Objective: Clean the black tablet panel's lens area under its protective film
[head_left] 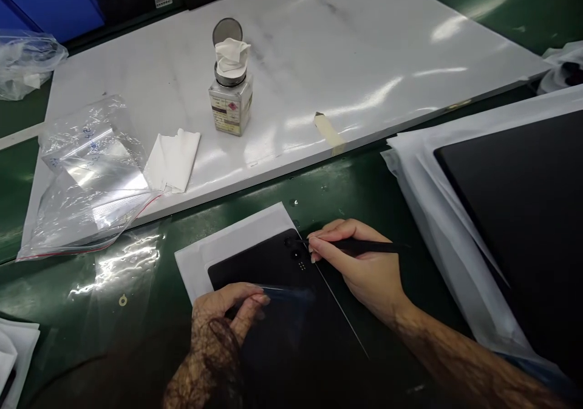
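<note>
Because the lower part of the black tablet [255,258] sinks into shadow, its near edge cannot be made out; the left hand [228,315] covers part of its left side. The tip of the slim black tool [371,247] is hard to see against the dark surface. At the right, a larger black panel [523,190] on white wrapping [437,214] is cut off by the frame. Beyond lies a white board [300,50] with a lidded square bottle [231,108], a folded white wipe [173,161] and a clear zip bag [91,172]. The tablet lies on a white sheet [237,230] on the green bench [346,184], matte, with round camera lenses [296,255] near its top right corner. The left hand pinches a clear film [291,295] over it; the right hand [364,269] grips the tool, pointed at the lenses.
</note>
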Demonstrator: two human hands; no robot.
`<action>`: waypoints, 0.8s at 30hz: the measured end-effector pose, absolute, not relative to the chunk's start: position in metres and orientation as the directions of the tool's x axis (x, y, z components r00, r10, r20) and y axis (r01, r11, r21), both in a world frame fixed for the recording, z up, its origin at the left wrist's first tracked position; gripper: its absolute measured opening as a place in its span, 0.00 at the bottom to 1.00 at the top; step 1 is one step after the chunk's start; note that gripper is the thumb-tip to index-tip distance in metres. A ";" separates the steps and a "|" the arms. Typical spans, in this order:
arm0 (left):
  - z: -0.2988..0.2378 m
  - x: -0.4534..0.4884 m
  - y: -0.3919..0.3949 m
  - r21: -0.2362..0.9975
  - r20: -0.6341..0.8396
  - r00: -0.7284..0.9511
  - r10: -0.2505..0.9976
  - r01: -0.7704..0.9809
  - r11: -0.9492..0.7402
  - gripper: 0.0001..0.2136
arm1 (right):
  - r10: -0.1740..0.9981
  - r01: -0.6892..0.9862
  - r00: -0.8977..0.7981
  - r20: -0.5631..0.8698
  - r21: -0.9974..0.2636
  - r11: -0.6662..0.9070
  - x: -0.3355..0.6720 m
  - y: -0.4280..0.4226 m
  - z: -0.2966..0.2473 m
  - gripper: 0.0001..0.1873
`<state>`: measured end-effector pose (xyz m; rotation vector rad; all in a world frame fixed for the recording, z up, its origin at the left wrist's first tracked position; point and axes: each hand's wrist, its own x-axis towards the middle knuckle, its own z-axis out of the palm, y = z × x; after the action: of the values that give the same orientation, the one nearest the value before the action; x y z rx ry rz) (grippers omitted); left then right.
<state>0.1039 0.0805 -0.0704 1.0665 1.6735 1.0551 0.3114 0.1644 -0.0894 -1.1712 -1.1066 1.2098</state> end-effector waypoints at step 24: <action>-0.043 0.106 0.091 0.852 -0.205 -0.263 0.943 0.427 0.304 0.06 | 0.996 0.011 0.014 0.089 -0.996 0.089 0.323 0.142 -0.098 0.12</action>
<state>0.1062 0.0912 -0.0425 1.2251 1.8332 0.8846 0.3230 0.1417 -0.0979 -1.1579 -1.2466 1.1280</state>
